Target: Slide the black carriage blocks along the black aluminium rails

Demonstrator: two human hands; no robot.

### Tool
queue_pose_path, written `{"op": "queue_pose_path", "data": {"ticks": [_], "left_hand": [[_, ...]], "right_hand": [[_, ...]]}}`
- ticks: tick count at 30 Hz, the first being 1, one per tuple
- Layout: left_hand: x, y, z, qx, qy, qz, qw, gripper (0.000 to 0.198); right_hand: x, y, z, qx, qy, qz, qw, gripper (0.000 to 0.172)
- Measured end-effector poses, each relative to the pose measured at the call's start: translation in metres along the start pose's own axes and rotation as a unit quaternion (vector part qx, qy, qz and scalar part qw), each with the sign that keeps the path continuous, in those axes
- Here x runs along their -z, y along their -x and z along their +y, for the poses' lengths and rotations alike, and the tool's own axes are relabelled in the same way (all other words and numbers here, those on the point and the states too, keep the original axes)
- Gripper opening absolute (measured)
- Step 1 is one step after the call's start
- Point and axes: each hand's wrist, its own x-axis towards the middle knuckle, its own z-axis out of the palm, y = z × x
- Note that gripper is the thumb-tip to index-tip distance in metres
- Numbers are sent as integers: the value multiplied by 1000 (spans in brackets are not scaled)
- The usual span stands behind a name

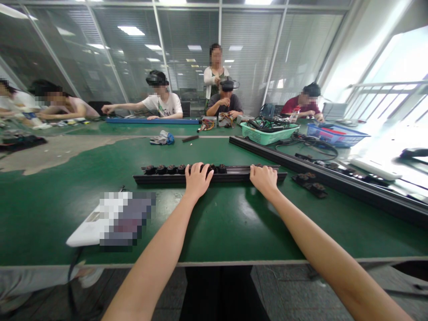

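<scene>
A black slotted rail lies across the table in front of me, with a row of small black round-topped parts set along its left and middle stretch. My left hand rests over the middle of the rail, its fingers curled over the far side and hiding some of the parts. Near the right end, my right hand is closed round the rail, fingertips hidden behind it. Between the two hands a bare silvery stretch of channel shows.
A long black rail runs diagonally at right, beside loose black parts. Behind it stand a green basket and a blue basket. A white device lies at left, gloves further back. Several people sit across the table.
</scene>
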Motion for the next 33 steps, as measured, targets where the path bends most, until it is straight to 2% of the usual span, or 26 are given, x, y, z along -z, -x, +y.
{"op": "queue_pose_path", "data": {"ticks": [19,33], "left_hand": [[1,0,1,3,3,0,1000,46],[3,0,2,5,8,-7,1000,46]], "right_hand": [[1,-4,8,-6,3,1,1000,57],[1,-10,21,-15,-10,-7,1000,48]]}}
